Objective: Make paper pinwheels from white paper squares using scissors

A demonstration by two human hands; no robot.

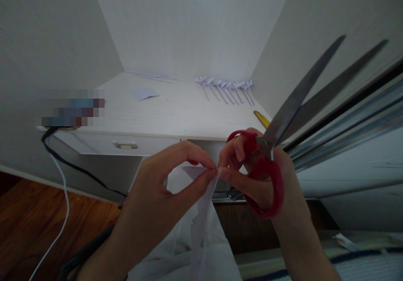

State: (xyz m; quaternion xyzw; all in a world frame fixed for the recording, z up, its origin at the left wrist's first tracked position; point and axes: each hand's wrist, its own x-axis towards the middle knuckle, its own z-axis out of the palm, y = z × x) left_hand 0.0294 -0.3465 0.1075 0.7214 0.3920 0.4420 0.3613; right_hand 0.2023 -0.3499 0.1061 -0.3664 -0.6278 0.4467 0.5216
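My left hand (pixel 163 184) pinches a small white paper piece (pixel 195 173) between thumb and forefinger. My right hand (pixel 252 176) meets it at the same spot, its fingertips pinched on the paper's right edge. Red-handled scissors (pixel 267 180) hang on my right hand's fingers, and the steel blades (pixel 302 92) stand apart and point up to the right. A sheer white strip (pixel 204 222) hangs down from the pinch.
A white desk (pixel 176 113) stands ahead in a corner, with a row of several folded paper pieces on sticks (pixel 225 87), a loose paper scrap (pixel 145 93) and a yellow object (pixel 262 119) at its right edge. Black and white cables (pixel 63 176) hang at left over a wooden floor.
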